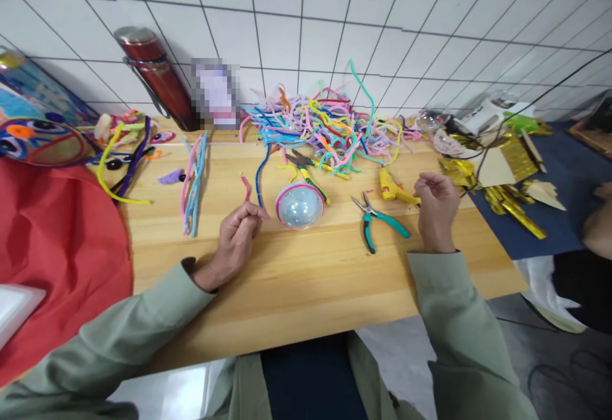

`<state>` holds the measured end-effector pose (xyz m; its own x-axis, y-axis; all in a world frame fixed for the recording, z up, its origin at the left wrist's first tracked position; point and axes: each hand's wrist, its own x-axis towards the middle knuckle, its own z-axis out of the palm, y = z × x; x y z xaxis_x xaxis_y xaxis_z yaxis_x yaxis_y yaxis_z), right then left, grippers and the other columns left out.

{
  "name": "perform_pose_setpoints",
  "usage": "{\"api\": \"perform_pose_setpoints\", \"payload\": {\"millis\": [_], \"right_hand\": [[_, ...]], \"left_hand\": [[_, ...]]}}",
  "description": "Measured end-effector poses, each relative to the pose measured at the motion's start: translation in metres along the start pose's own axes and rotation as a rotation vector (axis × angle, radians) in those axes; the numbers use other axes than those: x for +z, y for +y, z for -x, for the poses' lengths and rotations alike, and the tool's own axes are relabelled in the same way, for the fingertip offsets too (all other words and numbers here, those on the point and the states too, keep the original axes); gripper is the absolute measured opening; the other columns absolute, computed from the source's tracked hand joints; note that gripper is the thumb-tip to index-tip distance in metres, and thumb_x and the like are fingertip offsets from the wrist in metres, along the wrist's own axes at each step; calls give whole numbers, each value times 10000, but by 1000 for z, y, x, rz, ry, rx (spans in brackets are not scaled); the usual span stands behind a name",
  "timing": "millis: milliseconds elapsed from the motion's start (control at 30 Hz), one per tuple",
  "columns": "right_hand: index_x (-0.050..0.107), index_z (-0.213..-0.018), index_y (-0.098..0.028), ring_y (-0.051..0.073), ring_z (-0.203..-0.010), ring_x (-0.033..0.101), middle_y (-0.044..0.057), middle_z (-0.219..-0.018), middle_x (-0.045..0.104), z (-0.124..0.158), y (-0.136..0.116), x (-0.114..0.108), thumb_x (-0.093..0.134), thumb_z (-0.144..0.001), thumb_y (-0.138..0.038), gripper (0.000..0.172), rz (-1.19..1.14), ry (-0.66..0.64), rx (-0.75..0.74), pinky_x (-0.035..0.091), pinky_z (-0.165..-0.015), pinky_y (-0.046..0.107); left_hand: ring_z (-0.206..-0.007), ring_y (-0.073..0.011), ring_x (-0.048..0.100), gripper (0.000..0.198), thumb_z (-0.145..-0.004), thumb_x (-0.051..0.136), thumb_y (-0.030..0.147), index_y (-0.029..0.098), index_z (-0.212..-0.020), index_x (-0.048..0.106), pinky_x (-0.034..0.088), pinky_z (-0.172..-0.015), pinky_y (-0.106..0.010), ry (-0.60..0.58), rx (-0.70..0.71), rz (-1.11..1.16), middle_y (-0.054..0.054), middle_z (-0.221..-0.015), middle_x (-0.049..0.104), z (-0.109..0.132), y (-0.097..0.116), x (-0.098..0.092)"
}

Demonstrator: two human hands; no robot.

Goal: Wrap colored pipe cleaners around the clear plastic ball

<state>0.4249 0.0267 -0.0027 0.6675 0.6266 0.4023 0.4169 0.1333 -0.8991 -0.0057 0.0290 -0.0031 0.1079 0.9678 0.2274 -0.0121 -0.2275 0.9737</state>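
My left hand [238, 236] rests on the wooden table with its fingers curled closed, and nothing shows in them. Just beyond it lie a short pink pipe cleaner [245, 188] and a dark blue pipe cleaner [260, 174]. To its right sits a clear plastic dome [300, 207] with a pink pipe cleaner round its edge. My right hand [437, 208] is closed in a loose fist beside the handle end of a yellow glue gun [396, 190]; no object is visible in it. Teal-handled pliers [370, 219] lie open between the dome and my right hand.
Behind the dome, pliers with green-and-yellow handles [308, 174] lie before a heap of pipe cleaners [315, 128]. A red thermos [155, 79] stands back left, near a red cloth [62, 235]. Gold foil [514, 206] and a cable are at right, near another person's arm [598, 222].
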Motion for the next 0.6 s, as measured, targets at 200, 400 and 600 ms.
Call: {"api": "perform_pose_setpoints", "payload": {"millis": [200,400,600], "right_hand": [[734,-917,-228,178,-746,701,4,-805,745,8,-6,5,726,-809,-381,188,-44,-130,28,592,-755,349],[774,-942,-251,188,-742,697,2,-792,748,-4,-41,-5,766,-835,-373,162,14,-231,-27,605,-742,361],[752,-846,-278,155,-535,484,-36,-628,566,-36,-87,-15,884,-751,-562,327,-175,-523,170,400,-496,313]], "left_hand": [[-506,-113,490,260,-981,504,194,209,-893,748,380,-521,-233,-417,132,-248,38,-592,558,35,27,8],[-592,-125,638,297,-978,455,119,215,-965,736,491,-604,-226,-563,254,-275,9,-743,746,45,16,28],[-703,-154,707,299,-960,467,130,225,-999,748,569,-715,-262,-633,200,-257,-16,-844,791,43,-3,33]]}}
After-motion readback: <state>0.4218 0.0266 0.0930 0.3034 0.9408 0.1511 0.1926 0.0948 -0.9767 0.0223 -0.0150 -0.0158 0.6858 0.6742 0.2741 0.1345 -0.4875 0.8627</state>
